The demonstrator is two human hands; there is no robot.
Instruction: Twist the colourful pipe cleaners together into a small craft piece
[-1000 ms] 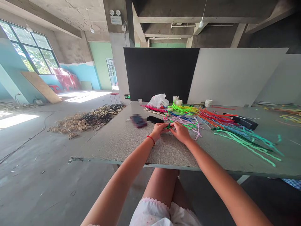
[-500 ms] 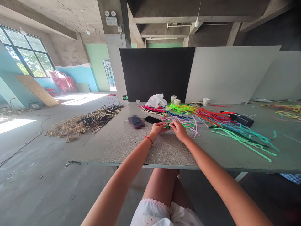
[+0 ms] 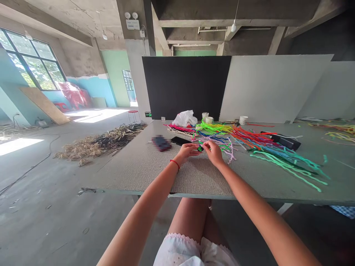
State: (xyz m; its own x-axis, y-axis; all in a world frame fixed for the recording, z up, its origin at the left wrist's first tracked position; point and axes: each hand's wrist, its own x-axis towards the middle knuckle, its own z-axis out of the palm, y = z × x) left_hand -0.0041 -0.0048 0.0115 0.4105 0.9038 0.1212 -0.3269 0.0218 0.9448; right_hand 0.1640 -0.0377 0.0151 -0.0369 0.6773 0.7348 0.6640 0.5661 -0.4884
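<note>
Over the near middle of the table, my left hand is closed on a small green-and-black piece. It looks like twisted pipe cleaner, though its shape is mostly hidden by fingers. My right hand pinches the same piece from the other side, fingertips pressed together. Just behind my left hand lies a black phone. Lilac pipe cleaners, with some green ones among them, spread out behind and beside my right hand.
Left of the phone is a blurred dark red object. Bunches of orange-red and mint green pipe cleaners lie to the right, near a black case. At the back are a white plastic bag and paper cups.
Both hands stay close together on the piece. The green-and-black piece has turned slightly and shows more between the fingers. The view has shifted very little.
</note>
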